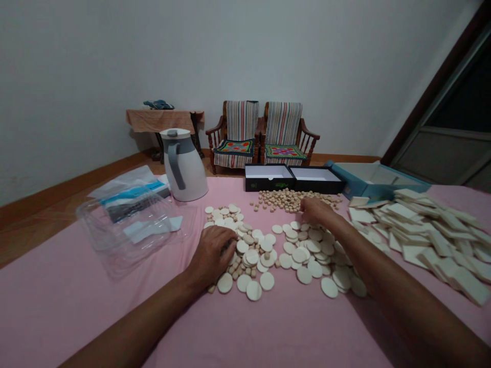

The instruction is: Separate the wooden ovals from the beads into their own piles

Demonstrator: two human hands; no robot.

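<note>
My left hand point(215, 250) rests at the left side of a mixed pile of pale wooden discs point(252, 256) and small wooden cubes point(241, 268). Its fingers are curled down into the pile, and whatever lies under them is hidden. Farther off, my right hand point(316, 210) reaches to the near edge of a heap of small wooden cubes point(286, 199). The fingers there are bent together, their tips mostly out of sight. Below the right wrist spreads a second pile of wooden discs point(307, 250).
Rectangular wooden pieces point(433, 230) are heaped at the right. Two black box halves point(268, 184) and a blue box point(364, 190) stand behind. To the left are a white jug point(187, 171), a clear plastic tray point(115, 245) and a blue-and-white packet point(132, 199). A pink cloth point(261, 332) lies beneath.
</note>
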